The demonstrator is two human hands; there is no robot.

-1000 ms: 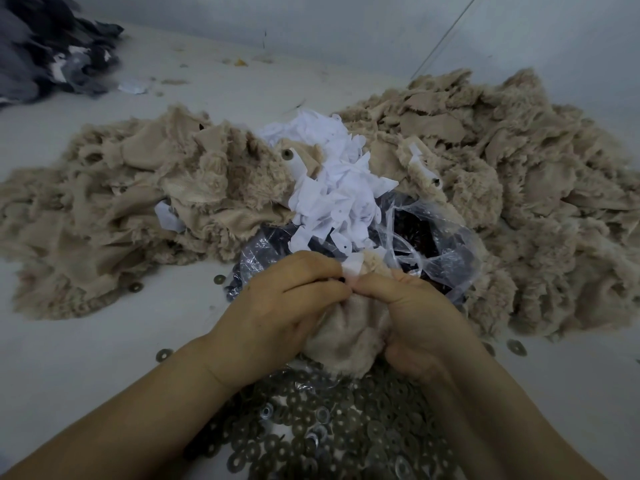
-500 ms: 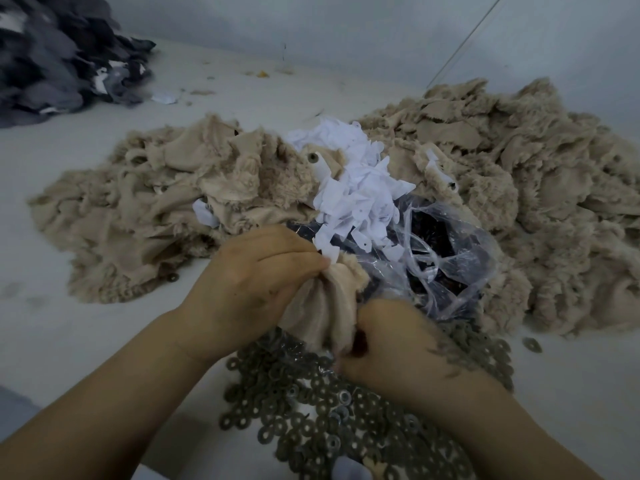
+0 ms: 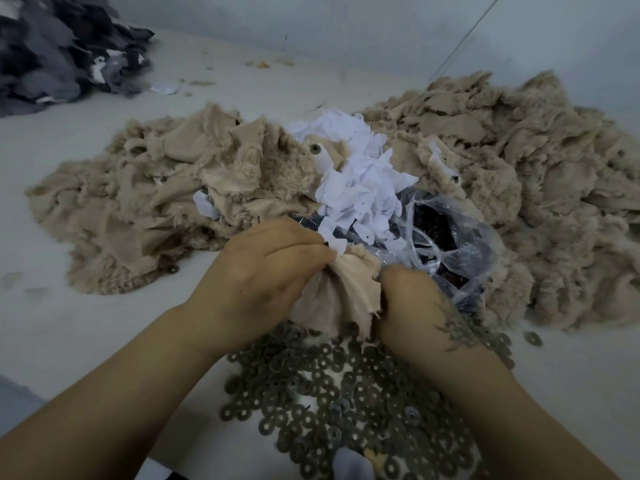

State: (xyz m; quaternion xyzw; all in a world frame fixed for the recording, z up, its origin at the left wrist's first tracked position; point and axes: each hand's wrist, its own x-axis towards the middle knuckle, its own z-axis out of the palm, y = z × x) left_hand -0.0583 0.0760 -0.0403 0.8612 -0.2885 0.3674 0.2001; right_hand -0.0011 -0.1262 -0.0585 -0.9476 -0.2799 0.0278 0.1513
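Our left grip (image 3: 256, 271) and right grip (image 3: 408, 306) both clench the beige plush piece (image 3: 337, 296). A slack pinch could drop it among the washers (image 3: 346, 393).

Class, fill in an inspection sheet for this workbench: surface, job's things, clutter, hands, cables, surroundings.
Surface: pale table, a few scraps.
Job's things: beige fabric piece, bunched and held up; grey washers heaped below it.
Clutter: beige plush pile, white tags, plastic bag, dark grey fabric heap.
Grippers: left hand and right hand both grip it.
Cables: thin line slanting up the wall; maybe a cord.
Surroundings: plain grey wall.
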